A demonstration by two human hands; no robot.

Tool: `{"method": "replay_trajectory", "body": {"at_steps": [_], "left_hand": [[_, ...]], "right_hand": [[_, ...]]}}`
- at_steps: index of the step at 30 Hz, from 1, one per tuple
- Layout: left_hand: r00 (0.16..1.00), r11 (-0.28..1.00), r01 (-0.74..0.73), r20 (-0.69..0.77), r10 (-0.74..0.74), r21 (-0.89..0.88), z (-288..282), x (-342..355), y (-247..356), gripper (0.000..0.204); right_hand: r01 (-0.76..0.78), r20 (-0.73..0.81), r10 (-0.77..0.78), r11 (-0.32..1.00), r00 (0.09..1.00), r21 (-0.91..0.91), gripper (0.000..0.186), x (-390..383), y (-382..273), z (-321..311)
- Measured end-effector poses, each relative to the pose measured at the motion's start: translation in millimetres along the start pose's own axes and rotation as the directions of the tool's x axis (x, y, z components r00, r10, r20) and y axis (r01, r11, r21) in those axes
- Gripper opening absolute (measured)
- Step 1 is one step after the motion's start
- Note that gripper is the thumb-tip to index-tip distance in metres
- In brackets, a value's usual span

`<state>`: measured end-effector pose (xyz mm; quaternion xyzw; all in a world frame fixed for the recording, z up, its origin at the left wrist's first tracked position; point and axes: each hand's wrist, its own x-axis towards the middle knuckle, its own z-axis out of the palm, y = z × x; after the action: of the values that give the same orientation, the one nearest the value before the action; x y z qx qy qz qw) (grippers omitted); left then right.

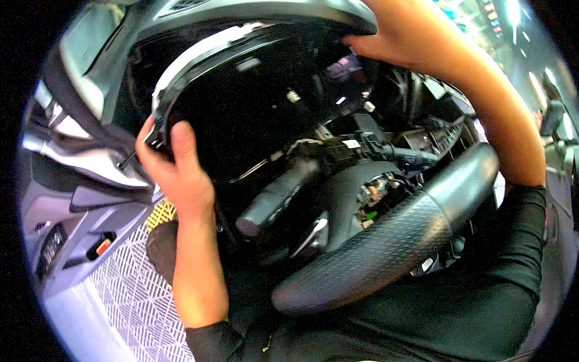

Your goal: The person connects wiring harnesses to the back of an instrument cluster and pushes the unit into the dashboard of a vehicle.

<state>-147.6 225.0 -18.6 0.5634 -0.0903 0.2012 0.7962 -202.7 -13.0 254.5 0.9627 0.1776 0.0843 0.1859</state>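
My left hand (175,169) grips the lower left end of a curved instrument cluster (181,75), thumb on its dark face and fingers behind its edge. The cluster has a glossy black front and a white rim, and it sits tilted under the dashboard hood (289,13). My right arm reaches up to the hood's right end. There my right hand (386,45) is closed, its thumb tucked under the edge; its other fingers are hidden. Below stands the steering wheel (392,241), with the steering column (332,151) exposed behind it.
A stalk (274,202) juts out left of the column. Wires and a connector (377,196) show in the wheel's open hub. At left are the door panel (78,241) and a patterned floor (136,289). An open cavity (437,136) lies right of the column.
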Motion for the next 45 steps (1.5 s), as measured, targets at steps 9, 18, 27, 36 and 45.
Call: {"method": "replay_trajectory", "body": {"at_steps": [9, 18, 27, 36, 45], "left_hand": [[0.998, 0.988, -0.036, -0.045, 0.043, 0.151, -2.0, -5.0, -3.7, 0.044], [0.969, 0.955, 0.242, -0.009, -0.247, -0.171, 8.7, -19.2, 10.0, 0.062], [0.974, 0.974, 0.218, -0.078, -0.213, 0.055, -2.5, -6.8, -13.7, 0.082], [0.984, 0.958, 0.157, 0.122, -0.131, -0.238, -11.3, -9.5, -18.8, 0.059], [0.928, 0.748, 0.338, 0.071, -0.366, -0.572, -28.8, 17.1, 15.2, 0.100]], "right_hand": [[-0.716, 0.542, 0.468, 0.477, 0.698, 0.510, 0.042, -142.2, 35.6, 58.5], [-0.399, 0.467, 0.336, -0.254, 0.818, 0.881, 0.076, -83.3, 55.8, 180.3], [-0.325, 0.410, 0.346, -0.277, 0.844, 0.904, 0.073, -83.8, 57.6, 188.0], [-0.511, 0.504, 0.515, -0.141, 0.694, 0.848, 0.075, -103.2, 62.8, 178.3], [-0.485, 0.315, 0.653, 0.092, 0.689, 0.869, 0.075, -114.4, 137.1, 224.0]]}}
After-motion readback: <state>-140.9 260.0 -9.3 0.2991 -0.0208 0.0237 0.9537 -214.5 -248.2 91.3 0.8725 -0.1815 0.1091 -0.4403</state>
